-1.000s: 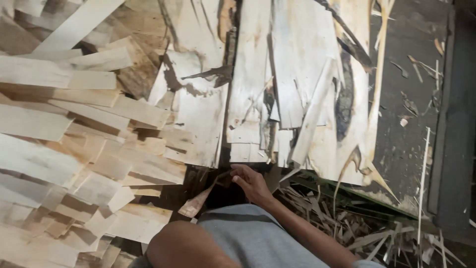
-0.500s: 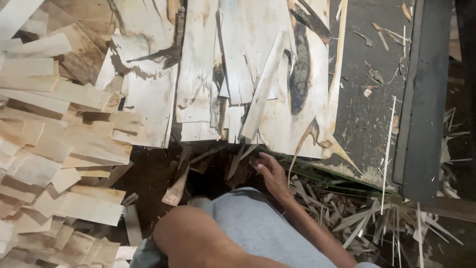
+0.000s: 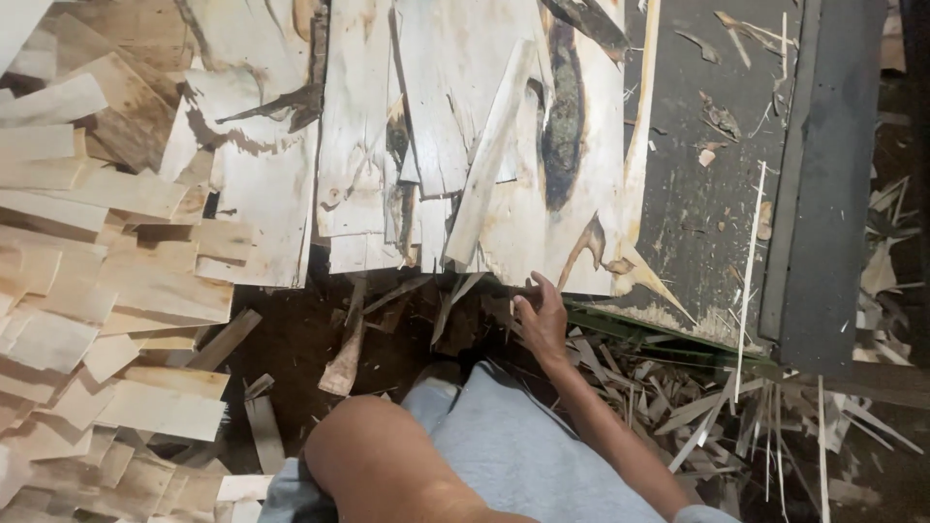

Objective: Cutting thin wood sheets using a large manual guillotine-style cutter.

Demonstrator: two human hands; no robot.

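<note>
Right hand (image 3: 542, 315) is reaching to the near edge of the veneer sheets (image 3: 465, 136), fingers spread open and touching the lower edge of the wide sheet with the dark streak. Left hand is not showing; only a bare arm (image 3: 387, 460) is crossing the near foreground over grey shorts (image 3: 523, 455). Compared with a second ago, the hand has shifted right along the sheet edges, away from the loose strip (image 3: 344, 358) lying on the dark ground. A narrow strip (image 3: 489, 155) is lying tilted across the sheets. Stacked offcuts (image 3: 87, 291) are crowding the left side. Splinters (image 3: 717, 407) are littering the near right. Open room is remaining on the dark board (image 3: 707, 194) to the right.
</note>
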